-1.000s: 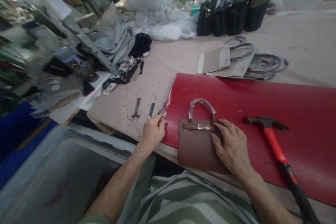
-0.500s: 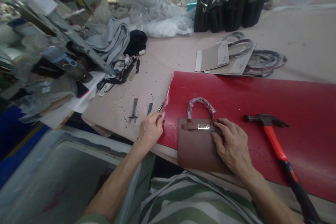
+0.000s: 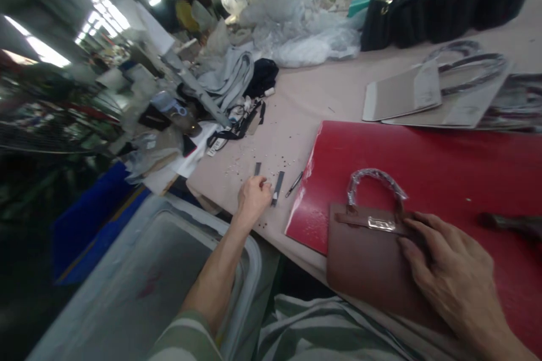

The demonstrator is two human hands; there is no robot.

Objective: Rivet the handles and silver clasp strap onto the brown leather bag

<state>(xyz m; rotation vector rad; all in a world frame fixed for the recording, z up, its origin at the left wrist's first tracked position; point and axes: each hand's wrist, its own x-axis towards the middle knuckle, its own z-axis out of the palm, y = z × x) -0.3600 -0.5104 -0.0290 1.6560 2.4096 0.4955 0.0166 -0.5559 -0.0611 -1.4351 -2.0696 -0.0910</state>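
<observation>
My right hand (image 3: 455,265) lies over the right side of a brown leather bag panel (image 3: 364,271), thumb and fingers apart. The fingertips rest by the right end of its strap, which bears a shiny metal plate (image 3: 381,224). A plastic-wrapped handle (image 3: 375,175) arches from the panel's top edge. To the left, my left hand (image 3: 254,197) is at the table with its fingers curled together, over a dark metal tool (image 3: 258,168). Only that tool's upper end shows, and what the fingers hold is hidden. A flat metal tool (image 3: 278,187) and a thin pen-like tool (image 3: 294,184) lie just right of it.
Under the panel is a red board (image 3: 423,152), with a blurred hammer (image 3: 503,221) at right. Small studs (image 3: 237,166) are scattered on the table. Behind lie wrapped-handle panels (image 3: 402,93), black bags (image 3: 427,11) and plastic film (image 3: 305,28). A grey bin (image 3: 254,254) stands at lower left.
My left hand has moved left from the red board's edge to the metal tool. My right hand stays on the panel. The view has swung left.
</observation>
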